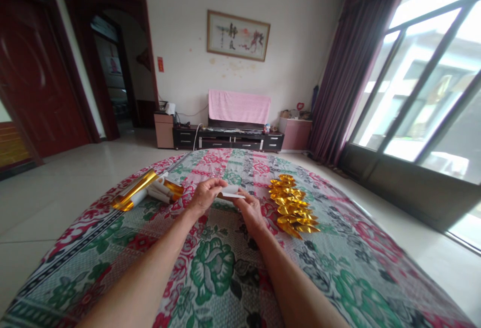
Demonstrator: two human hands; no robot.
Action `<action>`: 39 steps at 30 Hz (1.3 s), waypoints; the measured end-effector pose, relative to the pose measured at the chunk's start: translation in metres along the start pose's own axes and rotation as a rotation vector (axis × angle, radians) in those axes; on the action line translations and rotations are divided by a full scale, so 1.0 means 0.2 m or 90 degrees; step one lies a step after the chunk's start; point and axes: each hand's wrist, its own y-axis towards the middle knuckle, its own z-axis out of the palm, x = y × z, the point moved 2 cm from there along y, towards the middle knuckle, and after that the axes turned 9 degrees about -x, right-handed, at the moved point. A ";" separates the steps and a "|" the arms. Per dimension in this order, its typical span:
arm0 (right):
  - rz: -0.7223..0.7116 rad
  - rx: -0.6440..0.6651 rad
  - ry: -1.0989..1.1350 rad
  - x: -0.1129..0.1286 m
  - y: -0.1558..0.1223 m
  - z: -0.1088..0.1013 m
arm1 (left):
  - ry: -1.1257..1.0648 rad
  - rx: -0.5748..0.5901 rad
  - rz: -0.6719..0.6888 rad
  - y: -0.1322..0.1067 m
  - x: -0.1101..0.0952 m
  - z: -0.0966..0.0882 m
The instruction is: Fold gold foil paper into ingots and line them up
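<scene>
Between my two hands, a sheet of paper [230,195] shows its white face and is bent along its length. My left hand [206,195] pinches its left end, with thumb and fingers closed. At the right end, my right hand [250,210] grips the paper in the same way. To the right, folded shiny gold paper pieces [293,205] stand in rows on the flowered cloth. On the left lie rolled gold-and-white paper sheets [137,192], loosely piled.
A round table under a flowered cloth [214,268] fills the foreground. Beyond it stand a low TV cabinet [231,140] and a screen under a pink cloth [239,105]. A dark curtain [338,67] hangs beside large windows on the right.
</scene>
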 end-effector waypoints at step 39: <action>0.058 -0.048 0.061 -0.01 0.01 0.00 | -0.094 0.084 -0.118 -0.02 0.10 0.04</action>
